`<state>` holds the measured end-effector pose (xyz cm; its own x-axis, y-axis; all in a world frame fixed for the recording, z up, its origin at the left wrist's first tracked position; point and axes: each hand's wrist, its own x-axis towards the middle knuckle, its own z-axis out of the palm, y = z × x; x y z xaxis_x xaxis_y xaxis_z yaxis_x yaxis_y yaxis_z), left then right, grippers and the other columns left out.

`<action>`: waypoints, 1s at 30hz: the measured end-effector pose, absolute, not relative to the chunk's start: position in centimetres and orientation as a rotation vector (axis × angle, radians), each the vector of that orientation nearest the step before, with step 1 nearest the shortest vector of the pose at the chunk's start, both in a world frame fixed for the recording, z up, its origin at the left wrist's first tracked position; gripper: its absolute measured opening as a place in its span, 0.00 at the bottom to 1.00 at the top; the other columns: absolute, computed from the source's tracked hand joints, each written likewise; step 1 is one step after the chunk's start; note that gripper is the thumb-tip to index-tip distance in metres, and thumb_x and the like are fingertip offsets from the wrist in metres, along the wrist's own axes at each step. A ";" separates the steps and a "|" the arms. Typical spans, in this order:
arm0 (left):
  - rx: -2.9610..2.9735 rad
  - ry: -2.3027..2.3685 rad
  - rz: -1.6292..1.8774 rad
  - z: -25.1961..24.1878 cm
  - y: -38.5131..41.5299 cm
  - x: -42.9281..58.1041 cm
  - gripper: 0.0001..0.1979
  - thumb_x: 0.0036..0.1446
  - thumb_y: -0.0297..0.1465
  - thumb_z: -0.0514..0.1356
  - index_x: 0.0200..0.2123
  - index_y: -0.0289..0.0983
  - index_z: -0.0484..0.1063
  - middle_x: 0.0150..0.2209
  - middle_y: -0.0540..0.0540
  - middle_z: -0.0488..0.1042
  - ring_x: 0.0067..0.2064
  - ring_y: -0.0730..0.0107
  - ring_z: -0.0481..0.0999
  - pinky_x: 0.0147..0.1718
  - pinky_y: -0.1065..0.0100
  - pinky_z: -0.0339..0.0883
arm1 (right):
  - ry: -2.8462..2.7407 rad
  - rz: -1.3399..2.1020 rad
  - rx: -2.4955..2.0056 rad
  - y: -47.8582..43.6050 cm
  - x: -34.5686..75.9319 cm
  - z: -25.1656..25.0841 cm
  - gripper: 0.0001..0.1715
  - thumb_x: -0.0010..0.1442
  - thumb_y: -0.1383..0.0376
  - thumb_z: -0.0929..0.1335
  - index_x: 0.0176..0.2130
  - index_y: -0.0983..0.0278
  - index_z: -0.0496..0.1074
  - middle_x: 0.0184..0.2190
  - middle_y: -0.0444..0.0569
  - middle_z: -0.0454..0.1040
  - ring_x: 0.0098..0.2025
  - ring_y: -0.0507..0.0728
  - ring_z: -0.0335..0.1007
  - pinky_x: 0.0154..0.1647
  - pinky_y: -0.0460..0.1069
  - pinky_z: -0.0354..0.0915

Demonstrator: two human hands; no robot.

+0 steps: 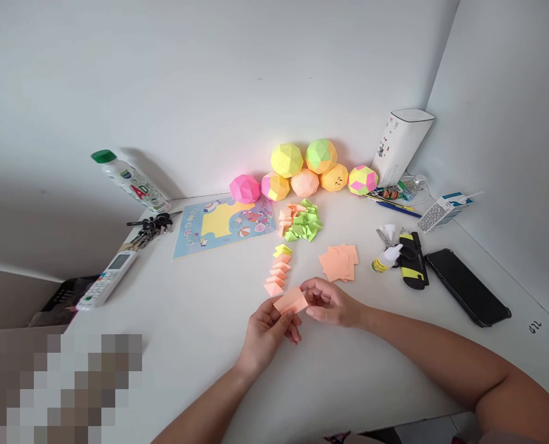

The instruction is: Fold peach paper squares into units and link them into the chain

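Observation:
A peach paper piece, seemingly folded to a rectangle, is pinched between the thumb and fingers of my left hand. My right hand is at the paper's right edge, its fingers curved and its thumb apart from them. Whether its fingertips touch the paper is hard to tell. Beyond my hands stands a row of folded peach paper units with a yellow unit at its far end. Loose peach paper squares lie just past my right hand. Farther back is a pile of green and peach folded pieces.
Several paper balls are stacked against the wall. A picture book, remote control, keys and white bottle lie left. Right are a glue bottle, black-and-yellow tool, phone and drink carton.

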<state>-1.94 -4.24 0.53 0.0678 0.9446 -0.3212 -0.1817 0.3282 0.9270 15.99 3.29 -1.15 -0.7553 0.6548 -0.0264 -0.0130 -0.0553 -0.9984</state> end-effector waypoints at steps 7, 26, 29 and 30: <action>0.873 1.173 0.899 0.0 -4.3 -1.6 0.18 0.52 0.41 0.60 0.41 0.33 0.67 0.24 0.50 0.72 0.20 0.72 0.73 0.22 0.68 0.68 | -1.808 1.859 -0.743 3.2 15.9 -1.5 0.19 0.57 0.63 0.67 0.48 0.63 0.64 0.24 0.38 0.58 0.26 0.48 0.60 0.31 0.46 0.61; 0.858 1.175 0.892 0.1 -4.4 -2.5 0.16 0.55 0.37 0.57 0.43 0.33 0.69 0.15 0.56 0.62 0.15 0.80 0.56 0.15 0.75 0.49 | -1.627 1.917 -0.786 3.6 16.0 -1.4 0.15 0.57 0.58 0.67 0.41 0.65 0.66 0.24 0.42 0.64 0.26 0.49 0.62 0.26 0.44 0.60; 0.886 1.189 0.818 0.3 -4.2 -2.7 0.16 0.56 0.38 0.56 0.42 0.33 0.70 0.13 0.56 0.62 0.14 0.79 0.56 0.15 0.75 0.48 | -1.696 1.864 -0.780 3.5 16.0 -1.0 0.15 0.56 0.57 0.68 0.39 0.66 0.68 0.25 0.43 0.64 0.26 0.49 0.61 0.25 0.44 0.59; 0.902 1.192 0.795 0.4 -4.2 -2.7 0.17 0.56 0.39 0.56 0.42 0.33 0.70 0.13 0.56 0.62 0.14 0.79 0.56 0.15 0.75 0.49 | -1.735 1.822 -0.801 3.5 16.0 -0.9 0.14 0.55 0.57 0.69 0.37 0.66 0.69 0.25 0.43 0.64 0.26 0.48 0.60 0.25 0.44 0.58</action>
